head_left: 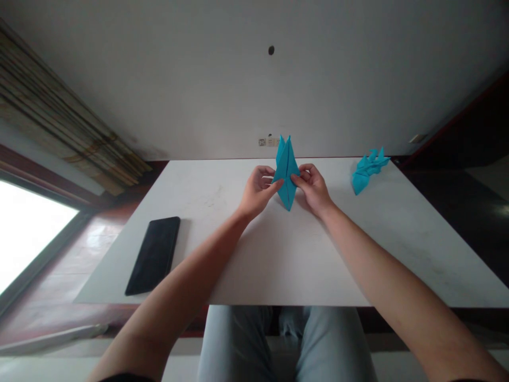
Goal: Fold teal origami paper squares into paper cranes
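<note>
A folded blue paper shape (286, 167), long and diamond-like with two points at the top, is held upright above the white table (278, 254). My left hand (257, 192) pinches its left side with thumb and fingers. My right hand (314, 188) pinches its right side the same way. Both hands meet at the paper's middle, near the far half of the table.
A finished blue folded paper figure (368, 170) lies at the table's far right. A black phone (154, 254) lies flat near the left front edge. A white wall with a socket (268, 141) stands behind; a window (24, 233) is at left.
</note>
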`<state>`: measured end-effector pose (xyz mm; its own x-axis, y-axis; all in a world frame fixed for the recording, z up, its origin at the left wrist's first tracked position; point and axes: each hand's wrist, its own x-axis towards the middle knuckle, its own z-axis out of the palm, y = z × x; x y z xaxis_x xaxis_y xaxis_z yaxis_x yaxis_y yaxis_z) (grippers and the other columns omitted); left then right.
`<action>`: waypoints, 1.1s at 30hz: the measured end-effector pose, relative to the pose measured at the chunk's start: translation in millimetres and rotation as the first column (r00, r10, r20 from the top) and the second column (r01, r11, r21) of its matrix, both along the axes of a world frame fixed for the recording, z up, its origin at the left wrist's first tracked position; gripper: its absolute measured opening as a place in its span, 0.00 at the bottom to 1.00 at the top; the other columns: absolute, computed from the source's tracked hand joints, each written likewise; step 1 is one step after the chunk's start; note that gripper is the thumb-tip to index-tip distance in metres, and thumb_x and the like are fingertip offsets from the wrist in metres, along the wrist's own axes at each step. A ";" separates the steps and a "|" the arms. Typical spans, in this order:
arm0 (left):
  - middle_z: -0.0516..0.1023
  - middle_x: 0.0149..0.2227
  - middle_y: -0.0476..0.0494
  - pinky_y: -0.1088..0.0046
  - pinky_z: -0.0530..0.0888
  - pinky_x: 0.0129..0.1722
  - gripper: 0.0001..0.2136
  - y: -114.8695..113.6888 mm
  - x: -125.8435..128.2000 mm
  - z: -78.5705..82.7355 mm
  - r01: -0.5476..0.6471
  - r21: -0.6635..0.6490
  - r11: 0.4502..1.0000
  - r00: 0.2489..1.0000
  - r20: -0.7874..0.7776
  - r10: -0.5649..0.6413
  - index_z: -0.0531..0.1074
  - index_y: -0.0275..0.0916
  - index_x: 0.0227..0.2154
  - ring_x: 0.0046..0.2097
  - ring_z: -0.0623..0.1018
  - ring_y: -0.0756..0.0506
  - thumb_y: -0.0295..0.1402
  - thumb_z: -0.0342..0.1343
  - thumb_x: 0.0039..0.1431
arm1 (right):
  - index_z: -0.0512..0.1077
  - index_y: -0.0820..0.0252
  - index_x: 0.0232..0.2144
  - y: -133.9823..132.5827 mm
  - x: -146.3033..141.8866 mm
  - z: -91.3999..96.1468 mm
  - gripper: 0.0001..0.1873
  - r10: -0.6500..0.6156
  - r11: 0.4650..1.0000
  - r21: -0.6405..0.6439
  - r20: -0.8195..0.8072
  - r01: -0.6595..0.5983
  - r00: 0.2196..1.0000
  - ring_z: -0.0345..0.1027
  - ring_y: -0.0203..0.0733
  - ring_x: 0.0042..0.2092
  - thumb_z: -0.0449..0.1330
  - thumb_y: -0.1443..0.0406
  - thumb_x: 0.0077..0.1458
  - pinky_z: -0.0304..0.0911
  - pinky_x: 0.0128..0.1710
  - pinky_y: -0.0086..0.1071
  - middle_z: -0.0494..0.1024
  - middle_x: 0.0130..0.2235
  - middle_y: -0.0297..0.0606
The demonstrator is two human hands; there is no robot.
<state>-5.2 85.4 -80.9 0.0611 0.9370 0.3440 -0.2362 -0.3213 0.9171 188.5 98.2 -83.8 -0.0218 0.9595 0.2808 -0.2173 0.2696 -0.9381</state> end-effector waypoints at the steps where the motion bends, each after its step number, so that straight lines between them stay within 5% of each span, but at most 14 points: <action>1: 0.81 0.48 0.47 0.74 0.79 0.38 0.28 1.1 0.2 -0.9 -0.031 0.011 0.999 1.000 0.001 0.031 0.70 0.43 0.45 0.41 0.82 0.51 0.46 0.83 0.53 | 0.71 0.47 0.41 0.0 0.0 0.2 0.36 -0.006 1.000 0.002 0.006 0.006 1.000 0.76 0.43 0.39 0.85 0.40 0.45 0.74 0.44 0.39 0.82 0.35 0.28; 12: 0.80 0.34 0.51 0.74 0.75 0.34 0.29 3.6 -2.8 -1.8 -0.081 0.048 0.996 0.996 -0.024 0.083 0.67 0.44 0.41 0.33 0.79 0.51 0.60 0.75 0.62 | 0.71 0.48 0.37 -3.4 3.2 4.9 0.33 -0.004 1.000 0.026 0.085 0.002 0.996 0.71 0.40 0.33 0.82 0.38 0.50 0.69 0.36 0.36 0.78 0.31 0.28; 17: 0.81 0.32 0.55 0.74 0.72 0.31 0.29 0.3 -3.4 -1.1 -0.057 0.048 0.997 0.998 -0.006 0.057 0.64 0.47 0.49 0.30 0.80 0.50 0.57 0.75 0.64 | 0.73 0.43 0.48 -7.3 1.5 9.7 0.31 -0.006 0.997 0.081 0.094 -0.001 0.996 0.69 0.40 0.31 0.81 0.41 0.53 0.69 0.34 0.36 0.77 0.30 0.24; 22: 0.86 0.37 0.49 0.72 0.77 0.35 0.26 0.6 -3.3 -0.4 -0.009 0.022 1.000 1.000 -0.004 0.009 0.71 0.45 0.49 0.34 0.83 0.49 0.52 0.78 0.61 | 0.78 0.46 0.46 -7.0 1.2 10.3 0.26 -0.023 0.995 0.094 0.089 0.014 0.996 0.66 0.38 0.29 0.80 0.43 0.54 0.65 0.29 0.34 0.76 0.30 0.26; 27: 0.86 0.37 0.46 0.71 0.78 0.38 0.09 1.6 -5.2 1.2 -0.020 0.048 0.999 0.993 -0.111 0.026 0.83 0.40 0.40 0.35 0.80 0.49 0.39 0.70 0.64 | 0.81 0.49 0.37 -5.2 6.3 6.9 0.17 -0.006 0.999 0.038 0.102 0.002 0.995 0.65 0.38 0.29 0.75 0.46 0.59 0.64 0.30 0.35 0.76 0.30 0.30; 33: 0.88 0.40 0.42 0.68 0.81 0.41 0.19 -3.1 -8.0 6.4 0.016 -0.041 0.999 0.992 -0.127 -0.021 0.87 0.40 0.41 0.40 0.84 0.45 0.51 0.61 0.73 | 0.82 0.50 0.36 -6.2 6.8 6.3 0.22 0.010 1.000 0.013 0.116 -0.011 0.993 0.68 0.40 0.33 0.76 0.41 0.59 0.67 0.32 0.35 0.78 0.34 0.33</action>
